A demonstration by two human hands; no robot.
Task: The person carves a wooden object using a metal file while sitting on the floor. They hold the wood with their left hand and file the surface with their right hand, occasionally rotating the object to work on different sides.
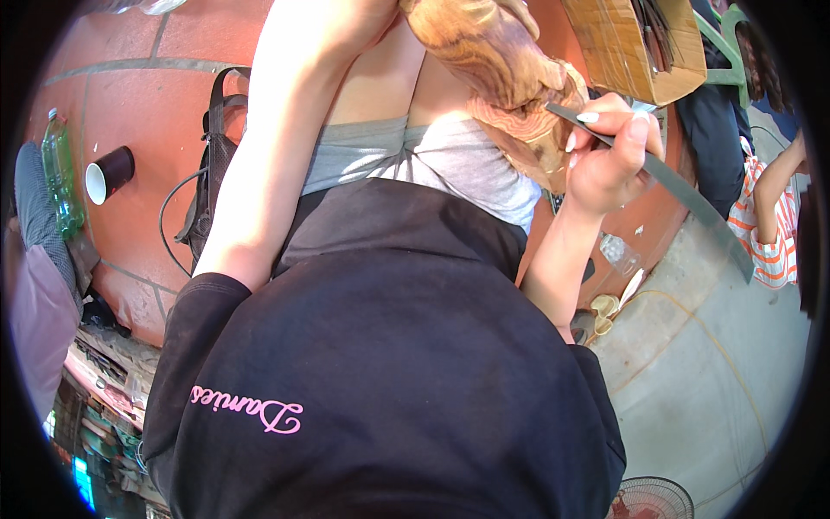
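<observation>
1. Grained wood carving [497,56]: one o'clock from mid-view, by the person's right thigh.
2. Right hand [616,160], two o'clock: fingers curled closed around a flat metal file [692,195], its tip at the carving.
3. Left hand: past the top edge; I can't tell its state.
4. Open cardboard box [609,48]: just beyond the carving.
5. Dark cup [115,173], green bottle [59,173]: between nine and ten, on the tiled floor [130,229].

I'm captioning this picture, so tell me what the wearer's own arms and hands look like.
Both arms have short black sleeves, bare below, with no watch or bracelet showing. The right hand has long, pale nails; the left hand is out of view. Pink script marks the black shirt.
</observation>
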